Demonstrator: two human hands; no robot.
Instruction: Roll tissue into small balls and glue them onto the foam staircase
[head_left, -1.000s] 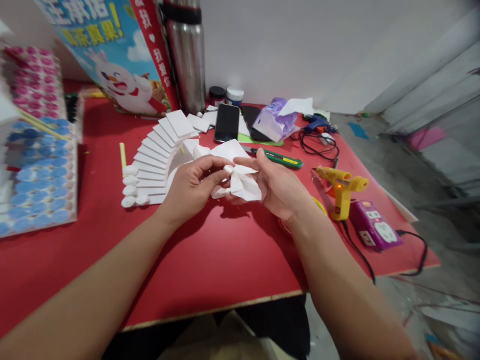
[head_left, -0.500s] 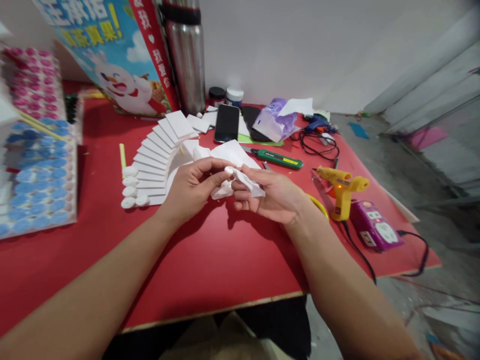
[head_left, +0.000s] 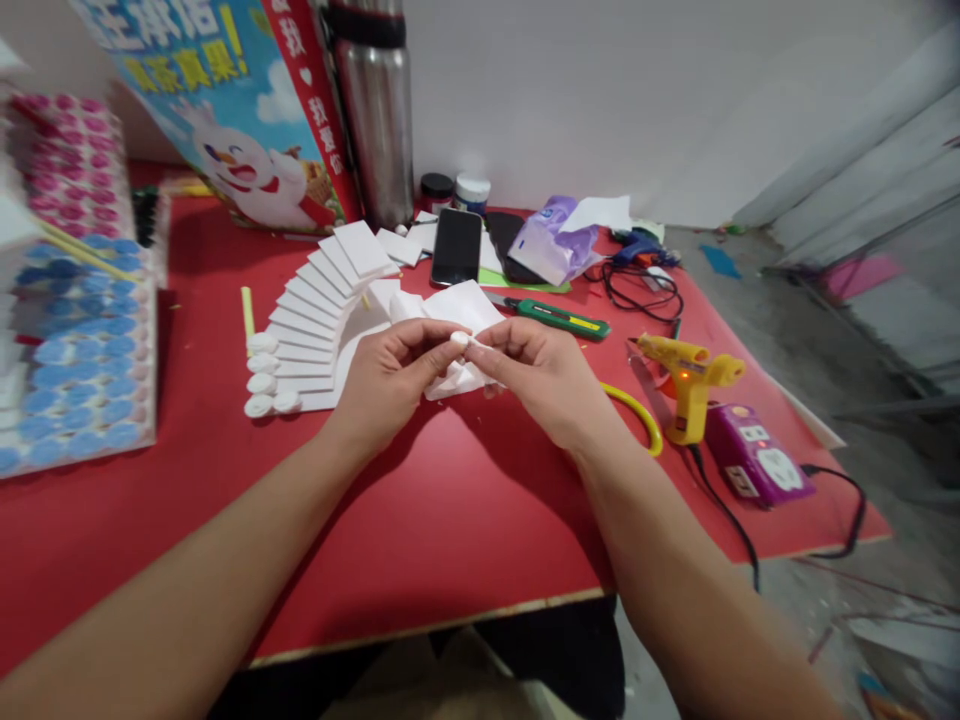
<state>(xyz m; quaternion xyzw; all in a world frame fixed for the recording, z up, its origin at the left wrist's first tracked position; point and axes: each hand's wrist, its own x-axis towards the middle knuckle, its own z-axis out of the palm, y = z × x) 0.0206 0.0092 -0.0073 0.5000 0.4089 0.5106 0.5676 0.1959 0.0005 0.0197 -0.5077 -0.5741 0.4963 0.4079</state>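
Between my two hands is a small rolled rosette point(head_left: 460, 340) of white tissue paper. My left hand point(head_left: 382, 375) pinches the rolled end between thumb and fingers. With thumb and fingertips closed, my right hand point(head_left: 544, 378) grips the tissue just beside the roll. Loose white tissue point(head_left: 457, 382) shows below and behind the fingers. Several finished-looking white rosettes point(head_left: 261, 383) sit to the left, by a fan of overlapping white rectangular pieces point(head_left: 307, 322). A larger white sheet point(head_left: 469, 300) lies just beyond my hands.
A green utility knife point(head_left: 562, 318), a phone point(head_left: 456, 247) and a purple tissue pack point(head_left: 551, 240) lie behind my hands. A yellow glue gun point(head_left: 686, 385) and a purple power socket point(head_left: 757, 455) stand right. Trays of blue rosettes point(head_left: 90, 370) fill the left. A steel flask point(head_left: 375, 130) stands behind.
My right hand has turned over from palm-up to palm-down, and its fingers have closed in beside the roll. The tissue that hung over its fingers is now mostly hidden. My left hand keeps its pinch.
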